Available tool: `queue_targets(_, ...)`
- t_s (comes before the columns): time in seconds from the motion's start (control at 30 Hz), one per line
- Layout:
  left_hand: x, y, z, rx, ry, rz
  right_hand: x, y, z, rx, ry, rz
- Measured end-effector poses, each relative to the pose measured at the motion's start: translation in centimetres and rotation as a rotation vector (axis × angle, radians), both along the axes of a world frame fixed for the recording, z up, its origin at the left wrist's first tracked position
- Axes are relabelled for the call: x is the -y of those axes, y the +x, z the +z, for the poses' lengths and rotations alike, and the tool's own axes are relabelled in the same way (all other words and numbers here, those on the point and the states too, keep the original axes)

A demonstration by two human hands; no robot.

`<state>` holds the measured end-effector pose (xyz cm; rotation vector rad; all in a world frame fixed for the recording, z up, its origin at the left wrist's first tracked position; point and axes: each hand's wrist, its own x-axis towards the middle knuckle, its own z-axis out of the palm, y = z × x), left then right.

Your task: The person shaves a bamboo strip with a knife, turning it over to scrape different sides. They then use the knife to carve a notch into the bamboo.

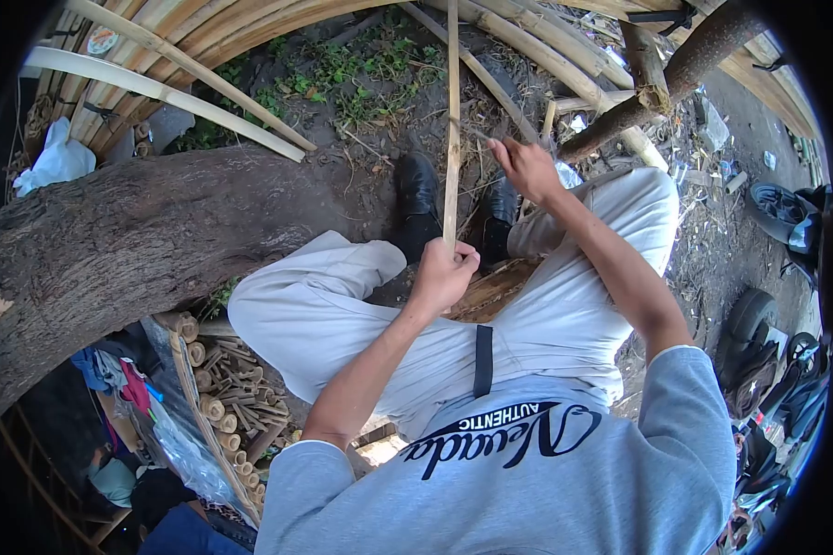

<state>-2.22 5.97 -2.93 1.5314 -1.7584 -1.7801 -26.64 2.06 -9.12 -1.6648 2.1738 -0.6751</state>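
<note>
My left hand [446, 275] is closed around the lower end of a long, thin bamboo strip [453, 129], which runs straight away from my lap to the top edge of the view. To the right of the strip, my right hand [525, 170] is closed on the handle of a thin tool, seemingly a knife [480, 136], whose narrow end points left toward the strip. Its handle is hidden in my fist. Both hands are above and between my knees, over my black shoes [417, 188].
A thick tree trunk [139, 236] lies at the left. Bamboo poles [546, 46] and bent strips [157, 88] cross the top. A forked branch [652, 97] stands at upper right. Cut bamboo pieces [241, 388] lie lower left, near a person's blue clothing [190, 532]. Wheels [752, 314] are at right.
</note>
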Motion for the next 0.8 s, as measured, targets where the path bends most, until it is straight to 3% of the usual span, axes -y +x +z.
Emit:
queue_targets(0.03,0.1,-0.1,0.2,0.005,0.008,-0.007,-0.5,0.8,0.7,-0.003,-0.002,0.003)
queue_targets(0.1,0.1,-0.1,0.2,0.015,0.016,0.0,-2.4,3.5,2.1,0.198,0.034,0.248)
queue_targets(0.2,0.2,0.2,-0.1,0.03,-0.042,-0.011,-4.8,6.9,4.0,0.171,-0.021,0.507)
queue_targets(0.27,0.3,0.2,-0.5,-0.09,-0.168,-0.105,-4.7,6.8,4.8,0.111,-0.031,0.518)
queue_targets(0.33,-0.4,0.2,-2.3,-0.187,-0.243,-0.022,-3.7,5.8,3.7,0.041,-0.067,0.435)
queue_targets(0.4,-0.1,0.5,-1.4,0.054,-0.021,-0.026,-1.1,2.8,2.3,-0.066,-0.033,0.265)
queue_targets(0.43,-0.1,0.3,-1.0,0.056,-0.017,-0.04,-0.5,2.0,1.8,-0.071,-0.038,0.259)
queue_targets(0.53,0.0,-0.1,-0.3,0.032,0.03,-0.022,-0.2,1.3,2.3,0.015,-0.089,0.26)
queue_targets(0.67,0.3,0.0,0.2,0.035,0.059,-0.017,-4.0,5.1,5.6,0.053,-0.027,0.469)
queue_targets(0.8,0.4,-0.2,0.7,-0.071,0.023,-0.117,-5.5,6.6,5.4,0.125,-0.009,0.495)
